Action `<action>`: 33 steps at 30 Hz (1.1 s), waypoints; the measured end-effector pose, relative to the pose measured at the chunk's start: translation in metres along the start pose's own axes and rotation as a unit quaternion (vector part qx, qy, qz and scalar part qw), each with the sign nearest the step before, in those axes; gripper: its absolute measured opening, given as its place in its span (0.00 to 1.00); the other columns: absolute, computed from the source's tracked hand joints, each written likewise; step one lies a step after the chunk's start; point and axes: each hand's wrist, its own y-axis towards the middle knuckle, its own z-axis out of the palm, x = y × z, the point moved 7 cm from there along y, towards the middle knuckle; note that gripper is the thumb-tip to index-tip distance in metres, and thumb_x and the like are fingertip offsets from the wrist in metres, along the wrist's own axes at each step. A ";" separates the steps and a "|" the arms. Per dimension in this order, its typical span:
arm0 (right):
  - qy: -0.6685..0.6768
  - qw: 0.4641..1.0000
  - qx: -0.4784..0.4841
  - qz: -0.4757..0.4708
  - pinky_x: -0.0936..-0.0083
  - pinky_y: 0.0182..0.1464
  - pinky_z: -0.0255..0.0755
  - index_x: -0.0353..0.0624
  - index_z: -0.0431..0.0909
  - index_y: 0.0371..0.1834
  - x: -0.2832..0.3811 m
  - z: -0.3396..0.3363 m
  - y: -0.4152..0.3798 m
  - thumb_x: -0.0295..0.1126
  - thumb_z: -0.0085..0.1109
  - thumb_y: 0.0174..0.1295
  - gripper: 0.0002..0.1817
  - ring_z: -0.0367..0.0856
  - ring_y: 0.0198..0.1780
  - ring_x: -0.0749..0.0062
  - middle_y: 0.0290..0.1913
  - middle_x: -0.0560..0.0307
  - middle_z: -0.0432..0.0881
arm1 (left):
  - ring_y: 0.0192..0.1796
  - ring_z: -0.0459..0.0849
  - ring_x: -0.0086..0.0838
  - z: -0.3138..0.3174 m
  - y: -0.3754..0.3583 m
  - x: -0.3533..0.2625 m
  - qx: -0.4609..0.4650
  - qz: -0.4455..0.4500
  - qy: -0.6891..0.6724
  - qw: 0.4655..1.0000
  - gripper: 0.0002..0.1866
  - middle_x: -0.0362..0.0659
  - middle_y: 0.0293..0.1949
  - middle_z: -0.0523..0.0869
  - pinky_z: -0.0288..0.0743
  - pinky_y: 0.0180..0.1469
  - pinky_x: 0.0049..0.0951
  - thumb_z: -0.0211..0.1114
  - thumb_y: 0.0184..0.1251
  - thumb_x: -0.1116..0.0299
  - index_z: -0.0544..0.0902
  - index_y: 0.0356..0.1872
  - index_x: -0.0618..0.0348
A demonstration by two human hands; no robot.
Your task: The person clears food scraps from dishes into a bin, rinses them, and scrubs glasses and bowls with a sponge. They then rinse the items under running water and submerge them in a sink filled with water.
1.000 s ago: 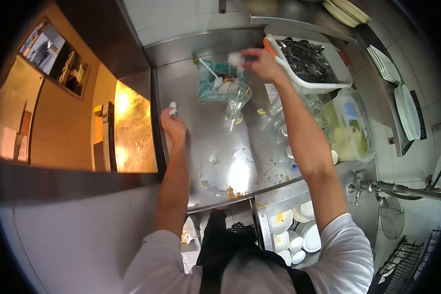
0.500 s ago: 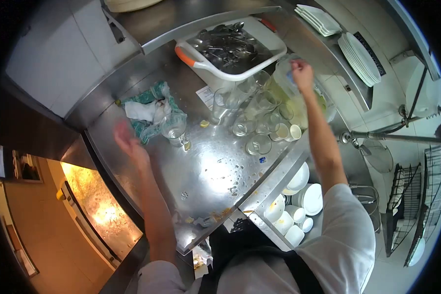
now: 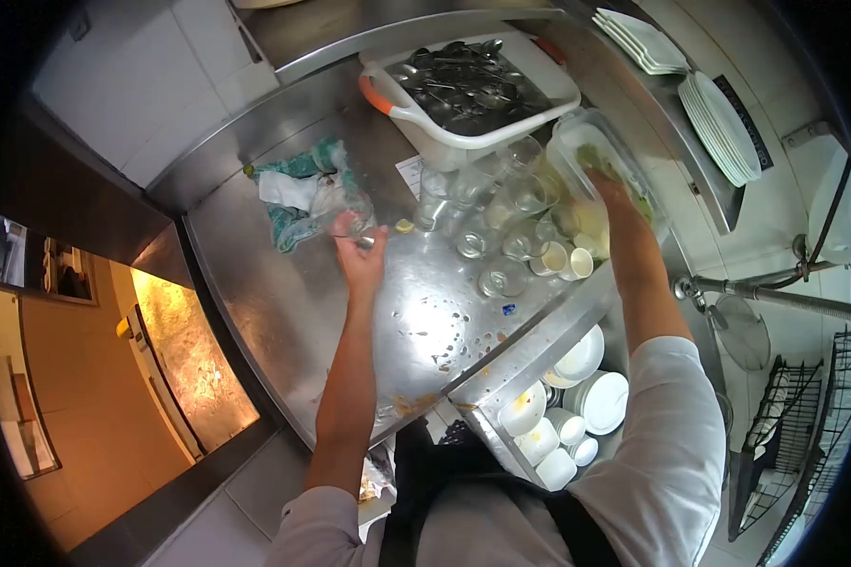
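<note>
My left hand (image 3: 361,248) is closed around a clear drinking glass (image 3: 350,219) at the left of the steel counter. Just behind it lies a crumpled green and white cloth (image 3: 298,194), with a white napkin (image 3: 288,190) on top. My right hand (image 3: 607,189) reaches down into a clear plastic container (image 3: 577,142) with greenish contents; its fingers are hidden. Several empty glasses (image 3: 501,276) stand between my hands, and small white cups (image 3: 550,259) lie tipped by the container. A lemon wedge (image 3: 404,226) rests on the steel.
A white tub (image 3: 435,142) with orange handles holds heaped cutlery (image 3: 473,90) at the back. White dishes (image 3: 600,397) are piled in the sink below right. Stacked plates (image 3: 719,128) sit on the right shelf. A tap pipe (image 3: 775,293) juts in from the right wall.
My left hand has moved right and closed on the glass beside the cloth. My right hand has gone down into the plastic container. The view has shifted slightly.
</note>
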 end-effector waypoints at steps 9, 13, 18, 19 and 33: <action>0.359 0.828 -0.405 -0.148 0.67 0.54 0.75 0.44 0.72 0.60 0.066 -0.124 -0.190 0.24 0.64 0.57 0.25 0.83 0.52 0.55 0.53 0.45 0.83 | 0.66 0.69 0.52 0.041 -0.017 0.014 0.019 -0.014 0.134 0.991 0.37 0.62 0.62 0.71 0.61 0.69 0.44 0.73 0.58 0.70 0.63 0.67 0.66; 0.282 0.825 -0.407 -0.274 0.67 0.51 0.77 0.45 0.74 0.60 0.134 -0.079 -0.301 0.24 0.65 0.56 0.26 0.82 0.50 0.54 0.52 0.48 0.83 | 0.67 0.66 0.55 0.026 -0.073 -0.030 -0.160 -0.122 0.192 0.960 0.35 0.62 0.61 0.72 0.57 0.70 0.46 0.69 0.58 0.73 0.64 0.67 0.67; 0.161 0.920 -0.224 -0.280 0.61 0.47 0.76 0.45 0.78 0.48 0.192 0.026 -0.306 0.41 0.67 0.58 0.19 0.80 0.48 0.48 0.45 0.52 0.85 | 0.67 0.66 0.53 0.077 -0.187 -0.054 0.034 -0.127 0.137 0.982 0.28 0.58 0.61 0.72 0.57 0.70 0.47 0.65 0.62 0.72 0.69 0.64 0.65; 0.163 0.932 -0.200 -0.255 0.57 0.45 0.77 0.45 0.78 0.54 0.192 0.029 -0.295 0.46 0.67 0.56 0.25 0.82 0.46 0.47 0.44 0.51 0.85 | 0.67 0.66 0.53 0.091 -0.198 -0.061 0.074 -0.093 0.142 0.983 0.28 0.57 0.61 0.72 0.57 0.70 0.47 0.64 0.63 0.72 0.69 0.64 0.66; 0.660 0.671 -0.333 -0.047 0.56 0.49 0.75 0.44 0.73 0.54 0.065 0.061 -0.438 0.31 0.69 0.53 0.24 0.84 0.47 0.52 0.43 0.46 0.83 | 0.60 0.78 0.46 0.160 -0.175 -0.082 0.241 -0.004 0.083 0.967 0.39 0.56 0.59 0.76 0.71 0.63 0.48 0.74 0.56 0.73 0.62 0.68 0.60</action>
